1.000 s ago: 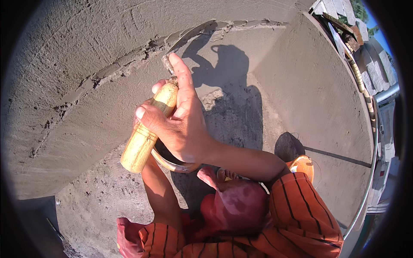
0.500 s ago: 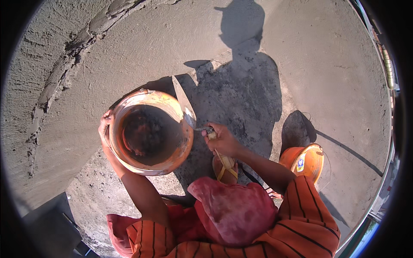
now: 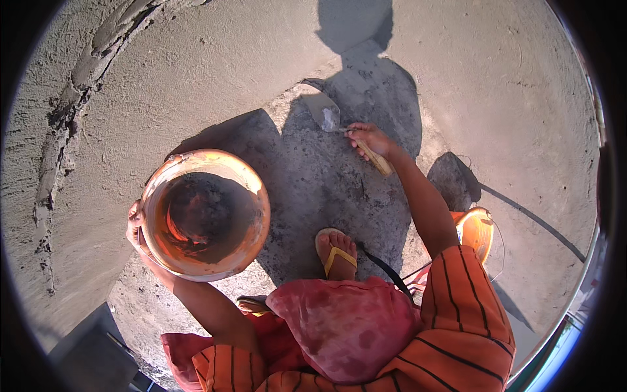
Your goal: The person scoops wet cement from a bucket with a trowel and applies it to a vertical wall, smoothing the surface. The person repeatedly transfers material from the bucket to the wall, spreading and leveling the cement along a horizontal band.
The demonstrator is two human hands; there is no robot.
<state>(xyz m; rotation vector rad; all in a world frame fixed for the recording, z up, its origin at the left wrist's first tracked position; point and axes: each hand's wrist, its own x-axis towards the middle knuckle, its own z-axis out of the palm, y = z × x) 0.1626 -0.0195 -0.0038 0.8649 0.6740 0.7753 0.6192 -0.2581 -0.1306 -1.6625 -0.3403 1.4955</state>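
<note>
My left hand [image 3: 136, 225] grips the left rim of an orange bucket [image 3: 258, 219], its mouth turned up toward me. Grey residue coats the inside, with dark shadow over the bottom. In my right hand [image 3: 371, 140] is a trowel [image 3: 321, 110] with a wooden handle. Its metal blade points away to the far left, low over the shaded floor, and a pale smear shows near its neck. Whether the blade touches the floor I cannot tell. The trowel is well apart from the bucket, beyond it and to its right.
A second orange bucket [image 3: 480, 235] lies tipped by my right elbow, with a thin wire handle. Grey plastered wall [image 3: 215, 85] curves round the far side, with a rough ridge of mortar [image 3: 78, 85] at left. My sandalled foot [image 3: 337, 255] stands on the rough floor [image 3: 300, 196].
The trowel has moved from the bucket's right rim to far over the floor, my right arm stretching out. The bucket in my left hand has shifted a little left and nearer.
</note>
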